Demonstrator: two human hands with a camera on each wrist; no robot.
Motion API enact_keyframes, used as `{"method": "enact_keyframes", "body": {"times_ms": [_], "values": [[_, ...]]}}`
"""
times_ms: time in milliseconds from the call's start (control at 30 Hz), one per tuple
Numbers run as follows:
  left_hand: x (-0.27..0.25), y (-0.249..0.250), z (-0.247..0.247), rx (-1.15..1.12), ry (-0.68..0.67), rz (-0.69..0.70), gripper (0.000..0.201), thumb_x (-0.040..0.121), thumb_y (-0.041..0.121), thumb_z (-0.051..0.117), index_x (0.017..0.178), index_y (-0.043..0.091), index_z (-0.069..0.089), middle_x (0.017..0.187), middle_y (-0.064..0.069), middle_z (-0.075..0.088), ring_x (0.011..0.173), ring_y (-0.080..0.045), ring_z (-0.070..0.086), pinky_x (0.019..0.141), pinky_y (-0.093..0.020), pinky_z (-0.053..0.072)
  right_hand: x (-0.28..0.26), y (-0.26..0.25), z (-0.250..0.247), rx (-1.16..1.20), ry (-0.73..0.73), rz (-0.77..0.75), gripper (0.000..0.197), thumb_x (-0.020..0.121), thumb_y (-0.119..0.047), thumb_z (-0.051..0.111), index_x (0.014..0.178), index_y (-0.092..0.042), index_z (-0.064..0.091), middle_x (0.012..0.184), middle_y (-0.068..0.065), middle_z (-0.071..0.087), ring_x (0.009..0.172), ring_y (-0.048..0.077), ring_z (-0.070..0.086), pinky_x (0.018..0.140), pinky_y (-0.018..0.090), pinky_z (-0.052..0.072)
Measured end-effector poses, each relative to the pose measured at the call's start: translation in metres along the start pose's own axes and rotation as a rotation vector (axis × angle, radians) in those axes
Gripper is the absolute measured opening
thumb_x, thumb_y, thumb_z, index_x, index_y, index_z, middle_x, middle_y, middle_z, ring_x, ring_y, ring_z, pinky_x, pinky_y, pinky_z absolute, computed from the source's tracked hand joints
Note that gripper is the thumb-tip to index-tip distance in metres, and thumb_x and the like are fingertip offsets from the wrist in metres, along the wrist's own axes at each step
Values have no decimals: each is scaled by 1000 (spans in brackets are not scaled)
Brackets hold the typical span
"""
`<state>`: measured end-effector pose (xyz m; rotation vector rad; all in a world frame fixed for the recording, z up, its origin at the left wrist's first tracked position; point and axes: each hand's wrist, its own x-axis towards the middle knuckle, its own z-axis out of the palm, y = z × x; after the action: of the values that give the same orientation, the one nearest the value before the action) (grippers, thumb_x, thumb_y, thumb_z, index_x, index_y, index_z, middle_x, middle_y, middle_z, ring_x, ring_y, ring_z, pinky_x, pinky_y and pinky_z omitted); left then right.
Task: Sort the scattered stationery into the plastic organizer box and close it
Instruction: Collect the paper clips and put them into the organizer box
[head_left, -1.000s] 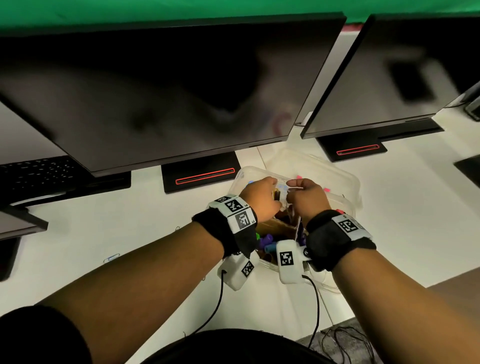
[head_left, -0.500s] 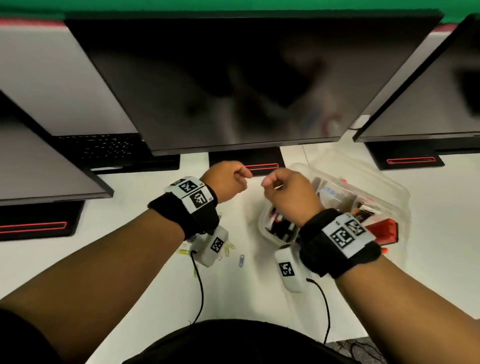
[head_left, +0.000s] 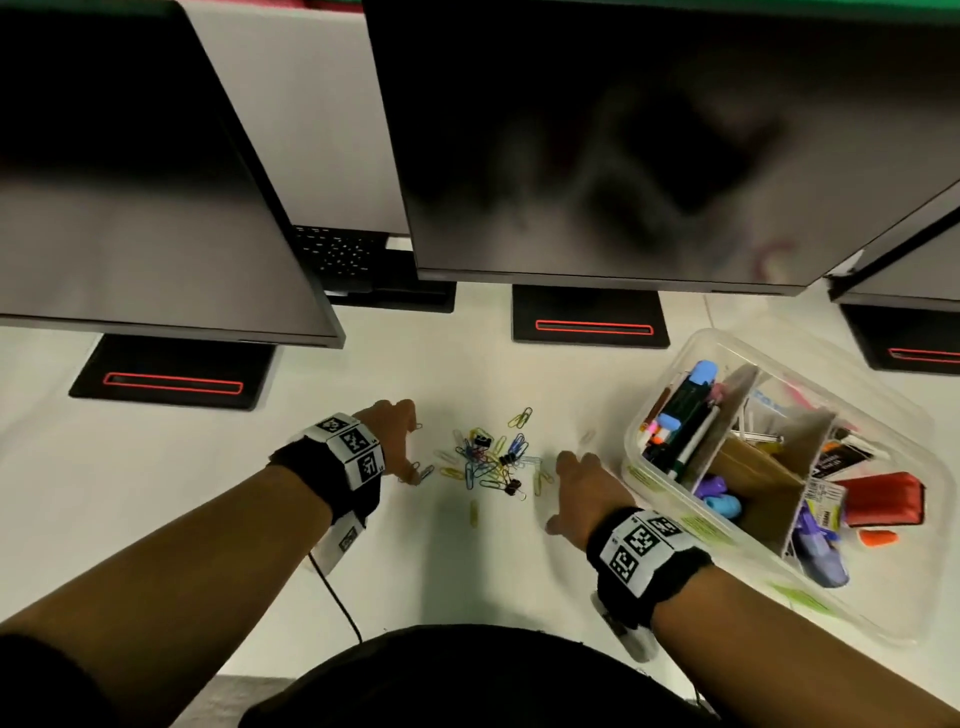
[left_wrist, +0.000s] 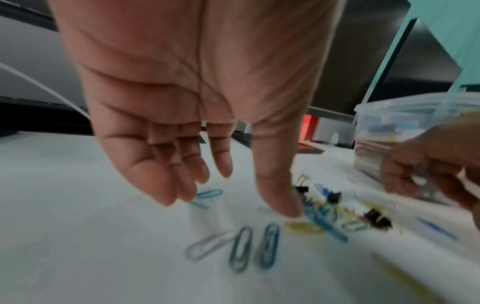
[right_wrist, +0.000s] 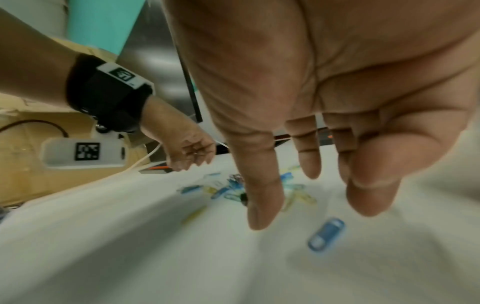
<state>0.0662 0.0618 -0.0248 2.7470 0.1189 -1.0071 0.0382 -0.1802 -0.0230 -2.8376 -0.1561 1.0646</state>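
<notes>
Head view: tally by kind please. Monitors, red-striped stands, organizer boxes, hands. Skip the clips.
Monitors: 3
Red-striped stands: 3
Organizer box: 1
Hands: 2, left hand and right hand
Total: 9

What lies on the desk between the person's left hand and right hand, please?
A scattered heap of coloured paper clips with a few black binder clips lies between the left hand and right hand, clearest in the head view.
</notes>
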Motion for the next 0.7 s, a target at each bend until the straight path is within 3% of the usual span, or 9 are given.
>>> {"method": "enact_keyframes", "body": {"times_ms": [100, 200, 400, 500, 600, 700], "values": [[-2, -13, 8, 19, -1, -55, 94, 53, 42, 87, 125, 13, 34, 122, -13, 44, 106, -33, 57, 88, -43, 49, 3, 7, 6, 81, -27, 118, 101, 66, -38, 82, 141, -12, 20, 140, 19, 32, 123, 33, 48, 102, 41, 45], [-1, -18, 15, 14, -7, -91, 98, 49, 39, 89, 124, 14, 32, 122, -12, 43, 105, -33, 58, 89, -45, 50, 5, 7, 15, 211, -20, 132, 106, 62, -36, 85, 141, -14, 18, 137, 18, 35, 121, 34, 50, 99, 41, 46], [10, -13, 21, -186, 68, -47, 100, 49, 31, 91, 126, 13, 30, 122, -15, 46, 108, -32, 55, 91, -42, 49, 17, -14, 24, 363, 40, 31, 97, 60, -28, 88, 135, -15, 27, 131, 14, 36, 114, 30, 53, 97, 34, 46], [16, 2, 27, -239, 62, 2, 108, 48, 30, 91, 133, 16, 25, 127, -13, 43, 115, -32, 52, 97, -42, 47, 27, -24, 21, 425, 69, -5, 86, 63, -23, 86, 129, -13, 32, 126, 13, 38, 94, 21, 54, 87, 28, 47], [19, 21, 35, -278, 57, 41, 108, 49, 28, 91, 134, 15, 26, 130, -13, 43, 118, -32, 51, 99, -41, 46, 34, -33, 17, 445, 111, -25, 82, 66, -24, 84, 130, -13, 33, 125, 14, 42, 104, 26, 55, 90, 26, 45], [19, 32, 41, -297, 56, 147, 90, 56, 25, 88, 129, 12, 37, 125, -14, 45, 113, -30, 53, 95, -34, 45, 38, -34, 13, 480, 133, -81, 79, 66, -24, 83, 129, -13, 38, 124, 13, 48, 110, 25, 52, 85, 19, 37]]}}
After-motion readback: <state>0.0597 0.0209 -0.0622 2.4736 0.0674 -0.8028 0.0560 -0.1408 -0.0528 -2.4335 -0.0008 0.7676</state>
